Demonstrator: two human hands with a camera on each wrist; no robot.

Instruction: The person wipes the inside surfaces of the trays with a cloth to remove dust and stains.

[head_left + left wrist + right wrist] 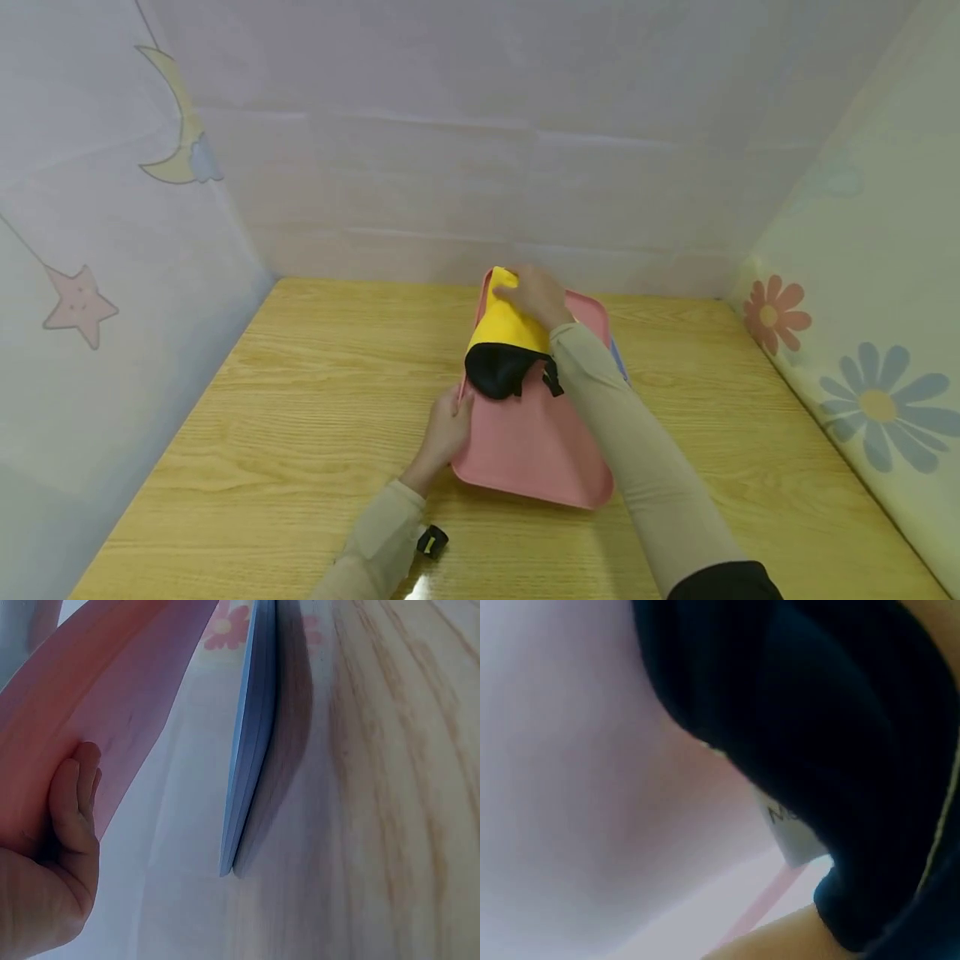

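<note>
Spreading out from the nearest part of the head view, the wood-grained tabletop [300, 417] is catching a bright patch of light near the left sleeve [378, 533], where a small black piece with a yellow mark [432, 542] is showing. Farther in, the left grip [447, 429] is grasping the left rim of a pink tray [540, 450], which is slanting above the middle of the tabletop. Beyond, the right grip [540, 296] is grasping the yellow part of a yellow-and-black cloth item [510, 329], which is covering the tray's far left portion, its black end facing the wearer. A blue flat thing [619, 362] is peeking out past the tray's right edge. At the back, the tabletop is reaching a pale, creased wall [450, 167]; at the sides, the left wall [45, 400] is bearing a moon [182, 117] and a star [80, 304], and the right wall [847, 275] a red flower [776, 315] and a blue flower [877, 406]. The left wrist view is revealing what the head view is mostly hiding: the blue flat thing is lying close to the tabletop, apart from the raised tray. The right wrist view alone is showing a pale label [795, 836] with partly hidden lettering beside the dark cloth.
</note>
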